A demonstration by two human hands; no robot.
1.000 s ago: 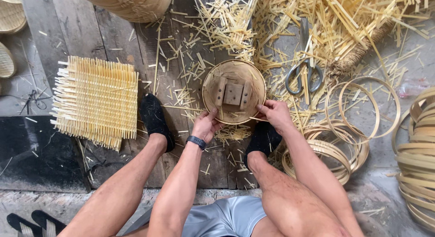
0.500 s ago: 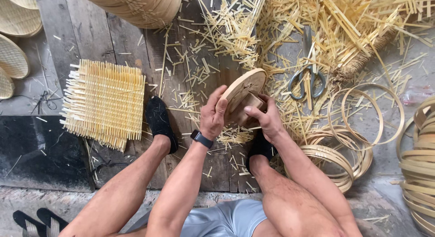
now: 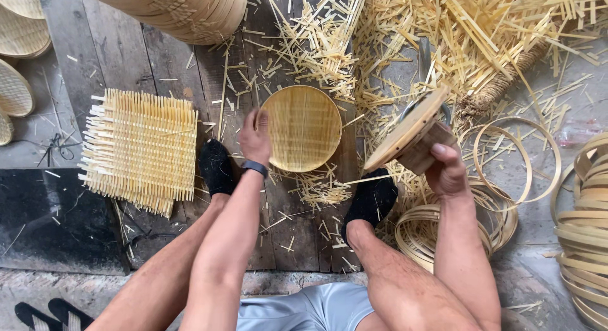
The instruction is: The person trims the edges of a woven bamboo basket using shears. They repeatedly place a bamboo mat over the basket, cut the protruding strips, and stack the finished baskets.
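Two outstretched arms: left hand (image 3: 255, 136) spread against round woven tray (image 3: 303, 128), right hand (image 3: 445, 171) gripping tilted wooden mould (image 3: 410, 130).

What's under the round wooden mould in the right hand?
The right hand holds the wooden mould tilted above the floor. Behind it show scissor handles and bamboo offcuts; the rest is covered.

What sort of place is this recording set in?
Likely a bamboo-weaving workshop floor: square woven mat, round woven tray by the left hand, loose bamboo hoops, strip offcuts.
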